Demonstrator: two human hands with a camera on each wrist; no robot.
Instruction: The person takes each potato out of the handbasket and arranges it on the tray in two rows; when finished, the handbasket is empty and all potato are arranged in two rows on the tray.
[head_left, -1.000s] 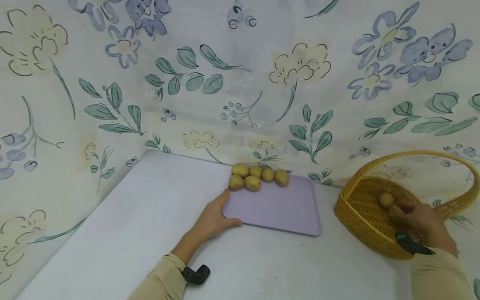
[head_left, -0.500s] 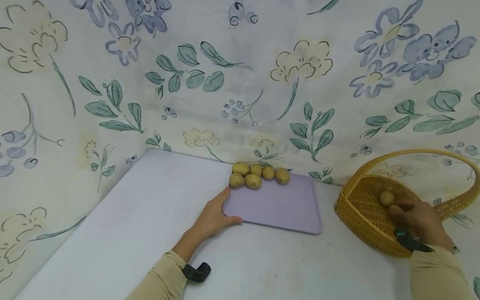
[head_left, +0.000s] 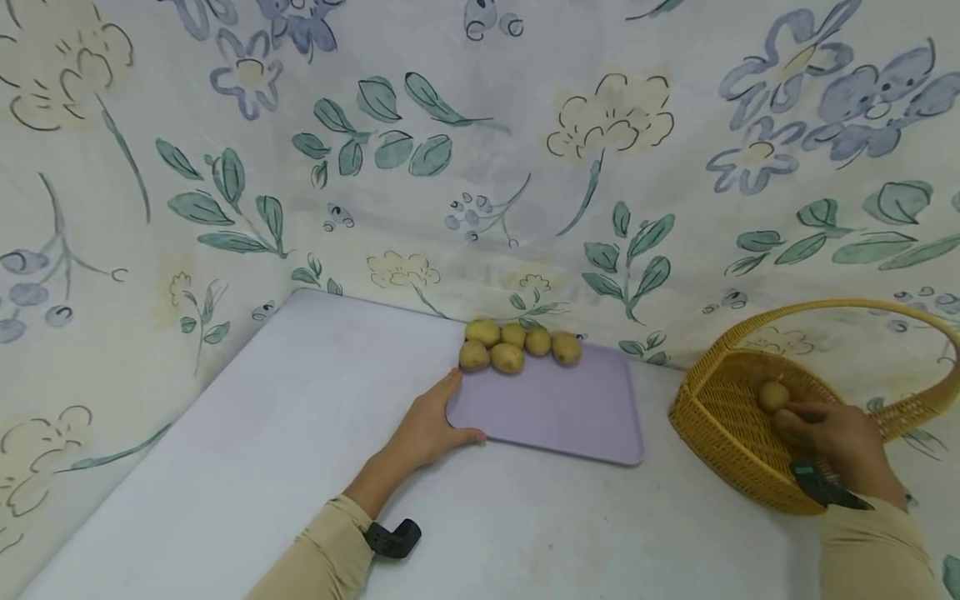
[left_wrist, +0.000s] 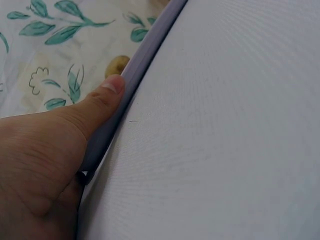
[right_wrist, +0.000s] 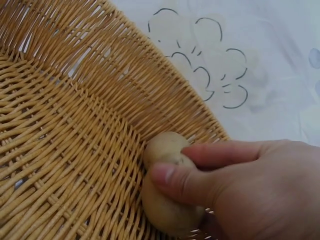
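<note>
My left hand (head_left: 427, 425) holds the near left corner of a lilac tray (head_left: 555, 412), thumb along the front edge and fingers at the left side. In the left wrist view the thumb (left_wrist: 102, 100) lies against the tray's rim. Several potatoes (head_left: 507, 358) sit in two rows at the tray's back left. At the right, my right hand (head_left: 832, 437) reaches into a wicker basket (head_left: 720, 442). In the right wrist view its thumb and fingers grip a potato (right_wrist: 167, 210); a second potato (right_wrist: 162, 145) touches it by the basket wall.
The basket's tall arched handle (head_left: 832, 304) rises over the right forearm. A white table (head_left: 570, 533) carries tray and basket. Floral cloth (head_left: 420, 200) hangs close behind them and along the left side.
The head view has tilted slightly, so tray and potatoes appear a little higher. Both hands keep nearly the same places on the tray and in the basket.
</note>
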